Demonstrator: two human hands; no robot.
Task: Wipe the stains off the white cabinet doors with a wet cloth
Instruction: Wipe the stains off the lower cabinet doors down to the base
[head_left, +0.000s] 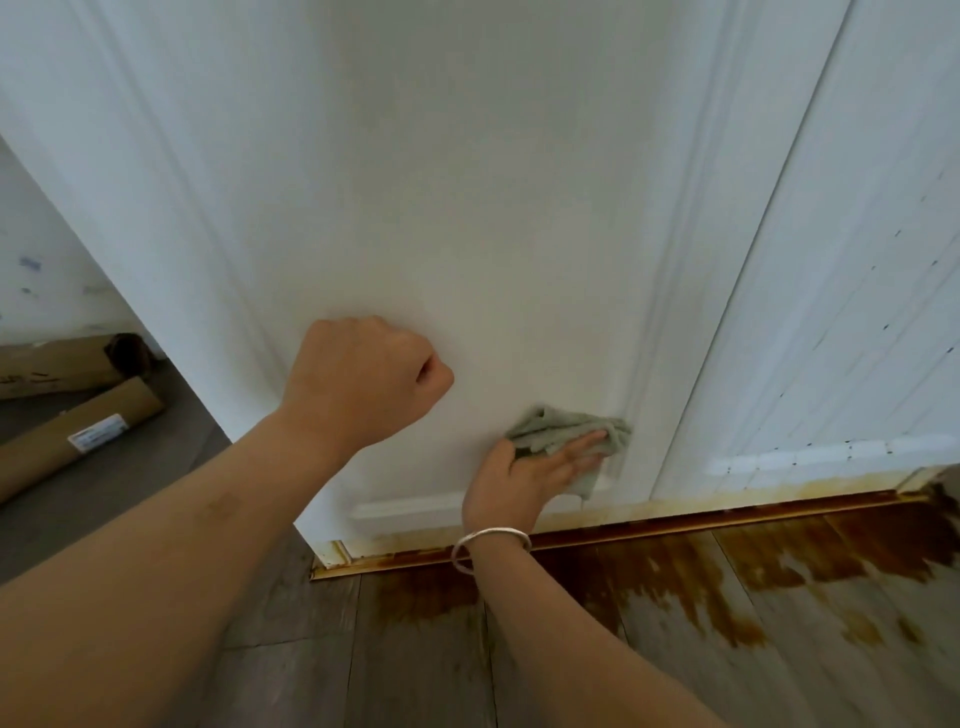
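Note:
A tall white cabinet door (467, 208) fills the middle of the view, with a second white door (831, 312) to its right that carries small dark specks. My right hand (524, 478) presses a crumpled grey-green cloth (566, 431) flat against the lower right corner of the middle door's panel, fingers straight. A silver bangle sits on that wrist. My left hand (363, 379) is curled into a fist and leans on the door panel, left of the cloth, holding nothing.
Rust-brown stains run along the doors' bottom edge (727, 506) and spread over the grey wooden floor (779, 587) at the right. Two brown cardboard tubes (78, 436) lie on the floor at the left, beside a white wall.

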